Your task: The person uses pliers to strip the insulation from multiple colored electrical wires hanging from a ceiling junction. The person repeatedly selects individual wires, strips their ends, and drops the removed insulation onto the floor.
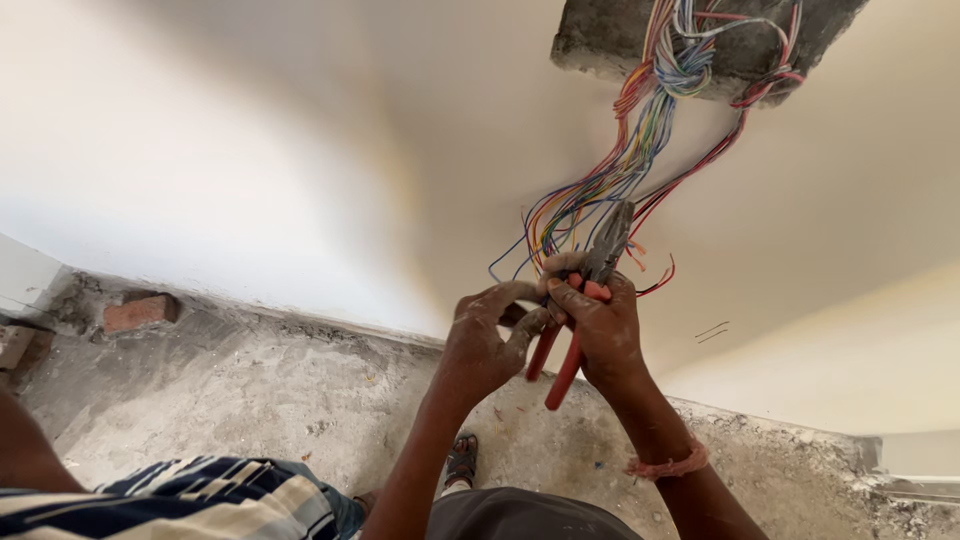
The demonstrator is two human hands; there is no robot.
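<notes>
- Right hand (600, 325), dusted with pale plaster, is clamped round the red handles of a pair of pliers (585, 300), whose grey head points up into the wires.
- Left hand (487, 335) is curled shut just beside it, fingers touching the handles and the lower wire ends; whether it pinches a wire cannot be told, since the two hands overlap there.
- Jaws of the pliers sit among the strands, and it is hard to make out whether they bite on any one of them.
- Many-coloured wires (625, 165), red, blue, yellow, green and orange, hang in a loose bundle down to the hands.
- Rough opening in the wall (600, 40), grey and unplastered, holds the upper ends of the wires in a tangled knot; its top is cut off by the frame edge.
- Smooth cream wall (300, 150) fills most of the view, brighter at the left.
- Bare concrete floor (250, 390) runs below, dusty and strewn with crumbs of mortar, with a red brick (140, 312) set in the broken edge at the left.
- A sandalled foot (461, 460) shows between the forearms, partly hidden.
- Striped cloth (200, 495) at the lower left is cut off by the frame, as is a dark arm (25, 450) at the far left.
- A frayed pink thread band (665, 467) circles the right wrist.
</notes>
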